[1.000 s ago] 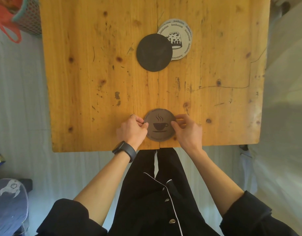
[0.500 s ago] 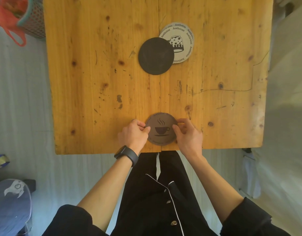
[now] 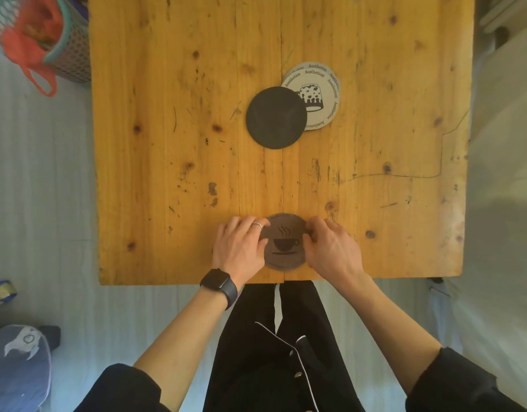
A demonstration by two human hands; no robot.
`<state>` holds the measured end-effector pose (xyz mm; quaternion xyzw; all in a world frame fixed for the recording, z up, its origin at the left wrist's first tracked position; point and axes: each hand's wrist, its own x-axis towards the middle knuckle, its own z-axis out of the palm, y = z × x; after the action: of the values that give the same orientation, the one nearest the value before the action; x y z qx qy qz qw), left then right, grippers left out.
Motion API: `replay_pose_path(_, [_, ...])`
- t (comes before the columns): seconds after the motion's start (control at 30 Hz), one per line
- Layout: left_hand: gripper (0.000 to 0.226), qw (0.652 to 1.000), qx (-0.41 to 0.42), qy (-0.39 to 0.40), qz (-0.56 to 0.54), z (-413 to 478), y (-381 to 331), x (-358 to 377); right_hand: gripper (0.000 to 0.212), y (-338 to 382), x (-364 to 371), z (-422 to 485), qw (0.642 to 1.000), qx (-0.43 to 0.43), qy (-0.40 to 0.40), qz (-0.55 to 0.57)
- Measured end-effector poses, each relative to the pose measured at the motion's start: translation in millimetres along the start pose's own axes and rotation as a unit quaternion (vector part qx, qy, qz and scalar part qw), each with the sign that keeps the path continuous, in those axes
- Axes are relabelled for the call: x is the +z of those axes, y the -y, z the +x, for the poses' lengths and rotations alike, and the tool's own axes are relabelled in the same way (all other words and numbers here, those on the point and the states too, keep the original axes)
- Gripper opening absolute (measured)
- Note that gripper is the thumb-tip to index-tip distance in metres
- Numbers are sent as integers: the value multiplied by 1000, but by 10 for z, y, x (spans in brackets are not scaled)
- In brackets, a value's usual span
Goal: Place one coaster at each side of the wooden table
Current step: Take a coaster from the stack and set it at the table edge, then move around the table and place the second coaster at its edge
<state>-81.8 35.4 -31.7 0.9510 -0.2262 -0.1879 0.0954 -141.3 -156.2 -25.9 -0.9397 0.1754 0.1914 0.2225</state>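
A round brown coaster (image 3: 284, 245) printed with a steaming cup lies flat at the near edge of the knotty plank worktop (image 3: 167, 144), its 2 sides pinched by the curled fingers of the left hand (image 3: 240, 248) and right hand (image 3: 333, 251). A matte black disc (image 3: 274, 121) overlaps a white printed coaster (image 3: 321, 90) mid-worktop.

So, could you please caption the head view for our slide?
Both hands, left hand and right hand, set a coffee-cup coaster at the wooden table near edge.

Bare table (image 3: 155, 173) along left, right and far edges; obstacles: black coaster (image 3: 275, 117) overlapping white coaster (image 3: 318, 93) mid-table, brown coaster (image 3: 284, 242) at near edge.
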Motion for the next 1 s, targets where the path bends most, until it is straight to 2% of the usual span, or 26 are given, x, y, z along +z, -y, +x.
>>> replay_pose_path(0.07, [26, 999, 16, 30, -16, 161, 53, -100, 24, 26, -120, 173, 998, 5, 59, -30])
replay_pose_path(0.13, [33, 999, 10, 38, -34, 443, 103, -206, 29, 62, -236, 391, 997, 2, 68, -41])
replay_pose_path(0.3, [48, 997, -15, -58, -50, 1247, 132, -418, 50, 75, -372, 937, 994, 7, -105, -37])
replay_pose_path(0.4, [64, 997, -7, -71, -22, 1558, 104, -430, 69, -50, -228, 1047, 996, 30, -55, -60])
replay_pose_path(0.5, [78, 999, -1, -41, 19, 1690, 93, -337, 73, -178, -23, 1051, 997, 25, -35, -65])
replay_pose_path(0.63, [71, 995, 5, -73, 60, 1707, 74, -253, 72, -204, 12, 1125, 997, 33, -26, -60])
replay_pose_path(0.8, [57, 992, 36, -73, 100, 1715, 65, -280, 73, -199, -9, 1125, 997, 42, 12, -68])
replay_pose_path(0.9, [49, 985, 68, -25, 159, 1729, 71, -396, 73, -154, -93, 1135, 995, 49, 52, -72])
replay_pose_path(1.0, [57, 979, 103, 3, 173, 1750, 73, -611, 78, -112, -230, 1145, 990, 50, 104, -79])
